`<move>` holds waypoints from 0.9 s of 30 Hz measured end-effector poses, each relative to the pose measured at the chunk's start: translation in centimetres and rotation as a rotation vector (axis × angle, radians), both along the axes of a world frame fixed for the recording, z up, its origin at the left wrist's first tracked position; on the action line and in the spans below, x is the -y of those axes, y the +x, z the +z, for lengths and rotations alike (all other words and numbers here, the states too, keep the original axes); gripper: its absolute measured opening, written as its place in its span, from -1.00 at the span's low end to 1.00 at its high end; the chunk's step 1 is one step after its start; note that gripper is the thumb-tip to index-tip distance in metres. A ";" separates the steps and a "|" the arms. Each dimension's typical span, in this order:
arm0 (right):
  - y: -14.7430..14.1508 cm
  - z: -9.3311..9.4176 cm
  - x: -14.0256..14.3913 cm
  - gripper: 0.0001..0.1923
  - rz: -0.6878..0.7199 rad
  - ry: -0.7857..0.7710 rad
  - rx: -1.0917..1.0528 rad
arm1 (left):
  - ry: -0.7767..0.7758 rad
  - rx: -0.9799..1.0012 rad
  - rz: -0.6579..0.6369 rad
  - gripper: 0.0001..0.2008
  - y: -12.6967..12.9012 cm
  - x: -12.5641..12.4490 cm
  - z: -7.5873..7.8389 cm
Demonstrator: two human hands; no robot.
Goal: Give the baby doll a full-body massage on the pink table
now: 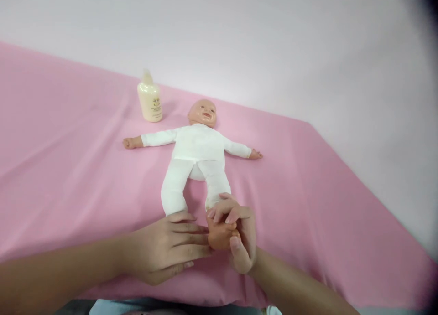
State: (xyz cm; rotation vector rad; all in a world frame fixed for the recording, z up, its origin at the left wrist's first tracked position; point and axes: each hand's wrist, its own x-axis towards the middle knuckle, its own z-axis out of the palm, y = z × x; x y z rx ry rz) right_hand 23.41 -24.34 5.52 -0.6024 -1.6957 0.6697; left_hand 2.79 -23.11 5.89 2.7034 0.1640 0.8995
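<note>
A baby doll [198, 144] with a white cloth body lies on its back, arms spread and feet toward me. My right hand [244, 233] wraps round the doll's foot [219, 235] on the right, thumb and fingers on its toe end. My left hand [171, 244] has its fingers stretched out, their tips reaching the heel side of that same foot. Behind this hand the doll's other foot is hidden. The doll's head [203, 113] points away from me, face up.
A cream pump bottle [149, 98] stands upright left of the doll's head. The pink sheet [290, 205] covers the table, whose far edge slopes down to the right. Beyond it is a pale wall or floor [239, 41].
</note>
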 end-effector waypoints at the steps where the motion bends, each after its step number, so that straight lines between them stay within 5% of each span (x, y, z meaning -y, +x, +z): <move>1: 0.0 0.1 0.0 -0.87 0.011 -0.016 -0.004 | -0.001 -0.003 0.002 -0.69 0.0 0.0 0.0; 17: 0.1 1.0 0.1 -0.79 0.099 -0.161 0.003 | -0.023 0.012 -0.015 -0.70 0.0 0.0 0.3; 27: -0.1 1.4 0.1 -0.68 0.158 -0.098 0.024 | -0.058 -0.010 -0.046 -0.69 0.1 -0.1 0.1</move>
